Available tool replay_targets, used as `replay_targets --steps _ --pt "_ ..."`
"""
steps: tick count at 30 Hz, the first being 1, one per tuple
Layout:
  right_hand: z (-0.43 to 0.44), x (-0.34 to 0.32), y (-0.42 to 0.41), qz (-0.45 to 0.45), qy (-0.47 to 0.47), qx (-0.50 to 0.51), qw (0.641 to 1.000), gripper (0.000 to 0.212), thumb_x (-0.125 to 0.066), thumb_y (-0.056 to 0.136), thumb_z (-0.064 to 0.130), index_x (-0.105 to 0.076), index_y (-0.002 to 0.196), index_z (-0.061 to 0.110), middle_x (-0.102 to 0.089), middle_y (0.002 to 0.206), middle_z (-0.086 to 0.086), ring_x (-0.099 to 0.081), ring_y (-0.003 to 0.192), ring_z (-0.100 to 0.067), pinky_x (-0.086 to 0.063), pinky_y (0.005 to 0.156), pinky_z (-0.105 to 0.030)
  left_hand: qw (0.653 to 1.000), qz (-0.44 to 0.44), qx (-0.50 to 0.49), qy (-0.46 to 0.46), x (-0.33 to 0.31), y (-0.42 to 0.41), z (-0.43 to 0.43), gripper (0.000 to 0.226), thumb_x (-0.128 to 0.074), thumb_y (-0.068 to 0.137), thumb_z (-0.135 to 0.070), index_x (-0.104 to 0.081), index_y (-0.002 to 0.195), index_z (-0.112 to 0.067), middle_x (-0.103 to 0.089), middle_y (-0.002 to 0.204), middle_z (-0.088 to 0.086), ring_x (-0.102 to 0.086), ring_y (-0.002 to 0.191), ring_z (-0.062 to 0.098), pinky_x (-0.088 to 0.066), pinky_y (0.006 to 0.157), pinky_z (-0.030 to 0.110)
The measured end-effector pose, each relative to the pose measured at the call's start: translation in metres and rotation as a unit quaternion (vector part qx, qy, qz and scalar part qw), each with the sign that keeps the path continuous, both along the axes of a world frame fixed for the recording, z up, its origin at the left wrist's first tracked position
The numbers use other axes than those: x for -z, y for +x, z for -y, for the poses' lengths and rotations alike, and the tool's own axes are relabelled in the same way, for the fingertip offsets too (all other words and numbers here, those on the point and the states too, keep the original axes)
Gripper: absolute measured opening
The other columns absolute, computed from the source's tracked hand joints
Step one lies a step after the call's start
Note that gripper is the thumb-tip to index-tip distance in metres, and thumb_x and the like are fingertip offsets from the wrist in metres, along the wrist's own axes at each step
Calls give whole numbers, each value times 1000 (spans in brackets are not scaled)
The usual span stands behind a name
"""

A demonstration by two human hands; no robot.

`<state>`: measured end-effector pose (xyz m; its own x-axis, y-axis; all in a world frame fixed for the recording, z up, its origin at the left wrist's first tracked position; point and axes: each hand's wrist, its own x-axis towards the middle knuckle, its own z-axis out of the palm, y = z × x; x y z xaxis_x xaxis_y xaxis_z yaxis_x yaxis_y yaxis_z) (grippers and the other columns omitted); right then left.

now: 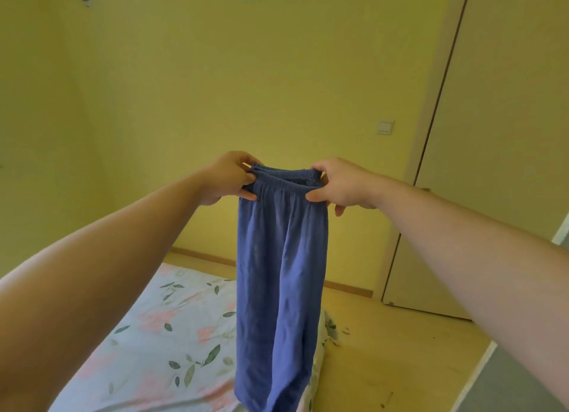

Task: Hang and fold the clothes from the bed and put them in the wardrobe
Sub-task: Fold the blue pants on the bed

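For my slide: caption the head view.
Left hand and right hand hold blue trousers by the waistband, floral bed below.

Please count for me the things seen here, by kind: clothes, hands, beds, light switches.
Clothes: 1, the blue trousers, gripped at the top by both hands.
Hands: 2, the left hand and the right hand.
Beds: 1, the bed.
Light switches: 1, the light switch.
Total: 5.

Yellow wall (246, 73) with a light switch (385, 127) above wooden floor (385, 350).
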<state>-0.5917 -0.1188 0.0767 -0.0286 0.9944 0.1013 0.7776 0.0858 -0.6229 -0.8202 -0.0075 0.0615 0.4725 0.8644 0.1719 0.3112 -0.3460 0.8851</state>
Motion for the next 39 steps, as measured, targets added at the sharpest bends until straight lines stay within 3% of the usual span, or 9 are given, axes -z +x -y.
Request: replay_targets --steps 3,7,11,14,17,22,33,36,39 --pt "-38 13 17 4 21 31 999 16 -59 94 0 -57 98 15 -58 99 -8 -67 81 -25 -58 48 -32 998 -33 -21 41 11 28 -36 31 -50 96 9 -64 96 -19 -64 96 10 -67 83 21 -61 62 27" --pt "-87 27 47 52 32 47 997 30 -42 91 -8 -52 89 20 -55 99 -5 -70 65 -26 -54 43 -29 993 -72 -66 73 27 67 -82 33 -47 96 4 -61 94 -25 -65 92 4 -71 76 23 -63 71 37" --pt "-135 36 77 79 38 55 995 33 -39 88 -10 -50 99 19 -55 104 -8 -72 69 -33 -61 62 -49 992 -66 -85 65 39 100 -125 28 -47 96 3 -61 101 -20 -66 94 8 -69 78 21 -61 63 27" --pt "-166 36 93 85 85 67 990 37 -39 85 -11 -48 105 19 -57 96 -8 -70 73 -32 -59 60 -46 993 -19 -104 46 39 121 -154 26 -47 96 4 -60 104 -18 -66 96 8 -67 83 21 -58 60 21" --pt "-184 32 99 117 149 74 979 36 -42 84 -10 -45 104 20 -53 93 -7 -57 79 -31 -40 53 -33 992 20 -117 44 31 133 -173 28 -48 97 4 -60 100 -21 -66 101 11 -67 92 25 -62 75 32" --pt "-196 22 93 153 210 72 963 39 -43 81 -8 -44 105 23 -49 98 -7 -52 80 -30 -42 61 -38 988 81 -128 38 17 131 -193 28 -51 96 4 -61 103 -21 -65 101 10 -67 97 24 -61 81 33" --pt "-125 95 8 193 184 -22 963 29 -45 84 -2 -53 105 16 -57 87 -6 -55 75 -33 -47 57 -44 983 119 -120 -76 101 26 -113 35 -54 89 16 -66 98 -17 -61 91 8 -65 90 23 -62 80 29" --pt "-85 146 -39 187 141 -59 970 24 -46 85 -1 -45 97 20 -55 86 -4 -52 73 -34 -37 49 -38 983 51 -135 -110 153 -26 -66 42 -63 81 17 -69 104 -18 -68 102 10 -67 93 25 -59 85 34" --pt "-41 207 -94 184 96 -94 974 23 -48 87 1 -46 102 18 -57 89 -5 -53 69 -33 -38 46 -36 986 -76 -114 -94 217 -83 -6 35 -72 79 9 -75 98 -21 -75 91 2 -67 80 16 -53 70 29"
